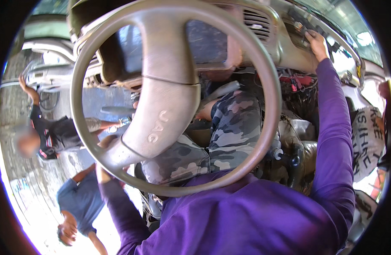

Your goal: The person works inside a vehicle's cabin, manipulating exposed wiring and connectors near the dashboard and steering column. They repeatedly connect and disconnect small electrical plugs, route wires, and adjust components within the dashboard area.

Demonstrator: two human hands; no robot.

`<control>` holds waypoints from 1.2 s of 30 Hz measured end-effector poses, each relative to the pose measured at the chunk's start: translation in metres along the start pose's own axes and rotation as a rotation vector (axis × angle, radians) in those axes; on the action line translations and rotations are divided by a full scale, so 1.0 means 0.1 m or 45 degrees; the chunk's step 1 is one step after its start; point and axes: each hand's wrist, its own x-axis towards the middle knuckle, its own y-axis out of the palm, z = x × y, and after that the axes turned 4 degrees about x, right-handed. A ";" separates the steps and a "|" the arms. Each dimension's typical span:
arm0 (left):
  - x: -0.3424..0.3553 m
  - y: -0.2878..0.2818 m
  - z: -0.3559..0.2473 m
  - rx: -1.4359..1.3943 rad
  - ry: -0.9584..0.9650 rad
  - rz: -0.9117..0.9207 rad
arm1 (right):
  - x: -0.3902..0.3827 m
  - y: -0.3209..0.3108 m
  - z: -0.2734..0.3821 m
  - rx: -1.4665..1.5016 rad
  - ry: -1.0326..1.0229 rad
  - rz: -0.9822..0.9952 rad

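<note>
A beige steering wheel (170, 106) fills the middle of the head view, over my camouflage-clad legs. My left hand (103, 174) is at the wheel's lower-left rim, its fingers mostly hidden behind it. My right hand (317, 44) reaches up to the right end of the dashboard, beside an air vent (255, 26), with its fingers closed on a small dark part (306, 34) that is too small to identify. Both my arms are in purple sleeves.
Behind the wheel are the dashboard (289, 59) and exposed wiring (295, 87). A lever (294, 159) stands right of my legs. Two people (59, 136) (80, 199) are outside on the left. A pale lettered sack (365, 144) is at the far right.
</note>
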 end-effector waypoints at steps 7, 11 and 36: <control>-1.17 -0.64 -1.99 -0.100 0.624 0.082 | -0.08 0.03 0.14 0.160 0.101 0.006; -1.94 0.63 -2.82 -0.564 0.667 1.218 | -0.06 0.06 0.13 0.079 0.027 0.024; -1.54 2.44 -3.25 -1.655 -0.610 0.650 | -0.27 0.01 0.53 0.294 0.131 -0.006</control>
